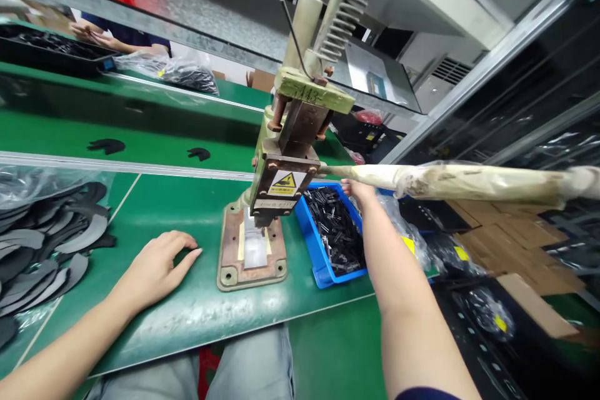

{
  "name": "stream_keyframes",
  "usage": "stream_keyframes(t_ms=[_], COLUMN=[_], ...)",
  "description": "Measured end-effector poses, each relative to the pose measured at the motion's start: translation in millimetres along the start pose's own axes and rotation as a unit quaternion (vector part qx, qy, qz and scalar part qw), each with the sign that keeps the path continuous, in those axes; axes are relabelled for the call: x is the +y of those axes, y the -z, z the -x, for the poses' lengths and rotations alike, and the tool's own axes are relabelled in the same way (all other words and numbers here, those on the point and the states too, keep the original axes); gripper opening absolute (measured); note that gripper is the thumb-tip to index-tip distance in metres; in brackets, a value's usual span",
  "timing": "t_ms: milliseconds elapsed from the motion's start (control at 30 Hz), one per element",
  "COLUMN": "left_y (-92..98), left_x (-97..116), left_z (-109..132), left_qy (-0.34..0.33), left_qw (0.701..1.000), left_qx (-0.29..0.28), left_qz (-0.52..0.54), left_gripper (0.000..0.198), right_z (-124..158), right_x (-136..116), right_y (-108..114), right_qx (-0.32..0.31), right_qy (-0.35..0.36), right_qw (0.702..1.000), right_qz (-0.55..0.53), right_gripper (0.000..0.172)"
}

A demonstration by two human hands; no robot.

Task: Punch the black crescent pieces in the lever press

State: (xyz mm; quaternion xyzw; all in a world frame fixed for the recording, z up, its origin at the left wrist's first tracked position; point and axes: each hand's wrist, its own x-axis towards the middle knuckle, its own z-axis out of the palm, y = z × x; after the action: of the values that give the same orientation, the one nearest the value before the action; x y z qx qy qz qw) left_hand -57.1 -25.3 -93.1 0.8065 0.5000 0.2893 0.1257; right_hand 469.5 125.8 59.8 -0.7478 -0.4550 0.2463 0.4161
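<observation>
My left hand (pixel 162 262) lies on the green worktop (pixel 187 306), thumb and forefinger apart, with nothing in it. To its right stands a green hand press (pixel 304 106), carrying a yellow warning label over its base plate (pixel 227 256). A small flat light-coloured piece (pixel 255 247) sits on that plate beneath the ram. My right hand (pixel 359 192) reaches to the far right corner of a blue bin (pixel 323 275) filled with small black parts (pixel 332 225). Its fingers are mostly hidden there, below the tape-wrapped lever (pixel 469 181) of the press.
Flat dark curved pieces (pixel 51 244) are heaped at the left beside a plastic bag (pixel 47 184). Two black pieces (pixel 107 146) lie on the green strip behind the metal rail. Across it, another person's hands (pixel 96 34) show. Bagged parts (pixel 403 231) and cardboard (pixel 510 237) are at the right.
</observation>
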Motion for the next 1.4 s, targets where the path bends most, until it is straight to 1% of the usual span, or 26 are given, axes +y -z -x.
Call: stream_keyframes(t_ms=[100, 167, 267, 333, 400, 467, 533, 600, 700, 833, 933, 1033, 1100, 1167, 1233, 1300, 1367, 1400], left_y=[1.8, 2.4, 2.8, 3.3, 4.2, 5.3, 6.3, 6.9, 7.2, 8.1, 9.7, 10.7, 10.5, 10.0, 10.3, 12.4, 16.2, 18.5], left_x=[2, 3, 3, 4, 5, 6, 7, 8, 9, 9, 10, 12, 12, 10, 9, 12, 24, 35], left_z=[-1, -1, -1, -1, -1, -1, 0, 0, 1, 1, 0, 1, 2, 3, 4, 4, 8, 11], left_qy=[-0.005, -0.008, -0.011, -0.011, -0.013, -0.014, -0.014, -0.015, -0.014, -0.01, -0.007, -0.003, -0.003, -0.007, -0.009, -0.01, -0.016, -0.023], left_qw=[1.0, 1.0, 1.0, 1.0, 1.0, 0.999, 0.999, 0.999, 0.999, 1.0, 0.999, 1.0, 1.0, 1.0, 1.0, 0.999, 0.997, 0.994], left_qx=[-0.005, -0.009, -0.014, -0.017, -0.02, -0.021, -0.021, -0.021, -0.02, -0.017, -0.023, -0.02, -0.017, -0.012, 0.001, 0.031, 0.071, 0.091], left_qz=[-0.004, -0.007, -0.013, -0.016, -0.02, -0.025, -0.029, -0.029, -0.026, -0.024, -0.023, -0.023, -0.023, -0.017, -0.004, 0.015, 0.04, 0.057], left_gripper=[0.031, 0.031, 0.031, 0.032, 0.032, 0.033, 0.033, 0.033, 0.034, 0.036, 0.037, 0.037, 0.037, 0.036, 0.035, 0.033, 0.028, 0.026], right_z=[16, 31, 60, 79, 95, 107, 116, 122, 130, 138, 141, 144, 147, 153, 165, 185, 214, 230], right_x=[13, 19, 25, 29, 31, 33, 34, 34, 34, 33, 32, 31, 30, 27, 23, 18, 13, 11], right_y=[16, 30, 46, 51, 49, 44, 36, 29, 21, 21, 25, 31, 34, 34, 30, 19, 2, -9], right_qx=[-0.028, -0.063, -0.141, -0.182, -0.203, -0.215, -0.222, -0.219, -0.198, -0.164, -0.128, -0.09, -0.068, -0.052, -0.047, -0.051, -0.063, -0.071], right_qy=[0.025, 0.052, 0.091, 0.101, 0.101, 0.101, 0.101, 0.1, 0.107, 0.126, 0.14, 0.151, 0.153, 0.153, 0.157, 0.166, 0.176, 0.178], right_qw=[0.996, 0.986, 0.957, 0.932, 0.908, 0.888, 0.872, 0.863, 0.863, 0.881, 0.905, 0.934, 0.952, 0.969, 0.98, 0.984, 0.982, 0.98], right_qz=[0.085, 0.145, 0.237, 0.298, 0.353, 0.395, 0.424, 0.444, 0.453, 0.426, 0.381, 0.312, 0.255, 0.188, 0.114, 0.04, -0.026, -0.055], right_gripper=[0.04, 0.038, 0.034, 0.041, 0.054, 0.062, 0.057, 0.048, 0.039, 0.033, 0.028, 0.024, 0.026, 0.032, 0.04, 0.046, 0.047, 0.045])
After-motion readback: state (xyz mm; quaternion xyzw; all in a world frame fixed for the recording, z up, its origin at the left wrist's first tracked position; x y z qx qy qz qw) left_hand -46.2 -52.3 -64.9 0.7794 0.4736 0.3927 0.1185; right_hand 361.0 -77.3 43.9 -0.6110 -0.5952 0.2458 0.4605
